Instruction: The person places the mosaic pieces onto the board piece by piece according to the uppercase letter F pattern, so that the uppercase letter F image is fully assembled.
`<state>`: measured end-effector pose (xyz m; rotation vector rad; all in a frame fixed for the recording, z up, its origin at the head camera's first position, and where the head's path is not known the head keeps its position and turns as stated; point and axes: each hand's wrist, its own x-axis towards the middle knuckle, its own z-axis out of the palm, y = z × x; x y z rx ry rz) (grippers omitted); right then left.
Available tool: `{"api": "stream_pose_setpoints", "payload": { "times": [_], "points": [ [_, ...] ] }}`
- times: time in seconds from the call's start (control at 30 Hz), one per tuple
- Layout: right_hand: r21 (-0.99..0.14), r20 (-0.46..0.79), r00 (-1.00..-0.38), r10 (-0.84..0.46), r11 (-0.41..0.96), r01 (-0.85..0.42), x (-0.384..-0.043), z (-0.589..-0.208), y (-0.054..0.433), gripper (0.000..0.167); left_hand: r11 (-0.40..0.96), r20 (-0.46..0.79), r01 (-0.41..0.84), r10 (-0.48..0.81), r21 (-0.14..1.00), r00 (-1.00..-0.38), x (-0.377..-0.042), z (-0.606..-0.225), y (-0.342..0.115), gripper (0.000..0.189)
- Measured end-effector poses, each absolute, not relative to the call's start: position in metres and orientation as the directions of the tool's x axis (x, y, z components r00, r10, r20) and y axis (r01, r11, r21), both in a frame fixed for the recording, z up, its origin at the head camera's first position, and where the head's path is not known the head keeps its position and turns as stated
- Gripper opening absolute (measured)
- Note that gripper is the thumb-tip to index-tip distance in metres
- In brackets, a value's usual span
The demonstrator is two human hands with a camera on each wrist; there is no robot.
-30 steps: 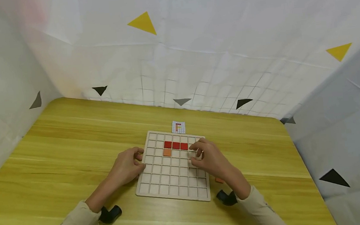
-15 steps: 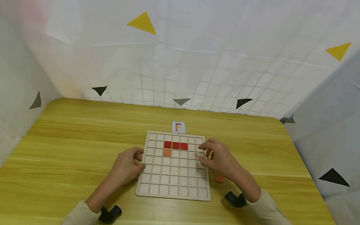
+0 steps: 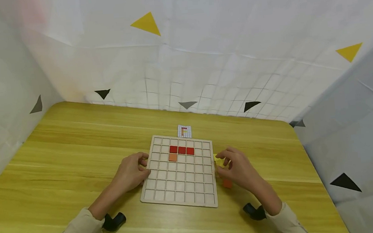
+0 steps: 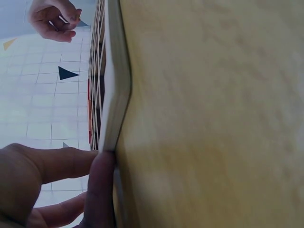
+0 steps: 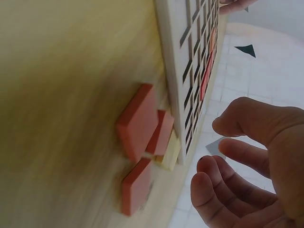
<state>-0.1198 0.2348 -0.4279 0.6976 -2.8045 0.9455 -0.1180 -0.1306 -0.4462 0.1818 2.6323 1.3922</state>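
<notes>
A pale wooden grid board [image 3: 179,185] lies on the table, three red tiles [image 3: 182,150] in one row and an orange tile [image 3: 172,157] beneath the leftmost. At its left edge my left hand [image 3: 132,172] holds the board, thumb and fingertip against the rim in the left wrist view. My right hand [image 3: 239,167] hovers past the board's right edge, fingers loosely bent, with nothing between them. Below it are yellow tiles [image 3: 217,158] and an orange tile [image 3: 227,183], partly covered by the hand. Several orange tiles [image 5: 140,121] and a yellow tile [image 5: 169,154] show in the right wrist view.
A small card [image 3: 184,131] printed with a coloured grid pattern lies at the board's far edge. White sheeting [image 3: 201,56] with yellow and black triangles rises behind the wooden table [image 3: 92,139]. Black devices [image 3: 114,222] are strapped to both wrists.
My right hand has moved right, from over the board to above the loose tiles, uncovering the board's right columns and yellow tiles. The left hand has stayed at the board's edge.
</notes>
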Motion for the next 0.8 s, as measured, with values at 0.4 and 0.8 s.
{"api": "stream_pose_setpoints", "payload": {
  "times": [0.4,0.8],
  "points": [
    [-0.51,0.242,-0.886,-0.396,0.725,-0.463,-0.11,-0.434,0.259,0.028,0.572,-0.083,0.036,0.181,0.82,-0.98,-0.117,-0.444,-0.129,0.047],
    [-0.478,0.235,-0.889,-0.392,0.75,-0.457,-0.1,-0.439,0.274,0.028,0.568,-0.089,0.03,0.18,0.822,-0.98,-0.117,-0.445,-0.129,0.047]
  ]
}}
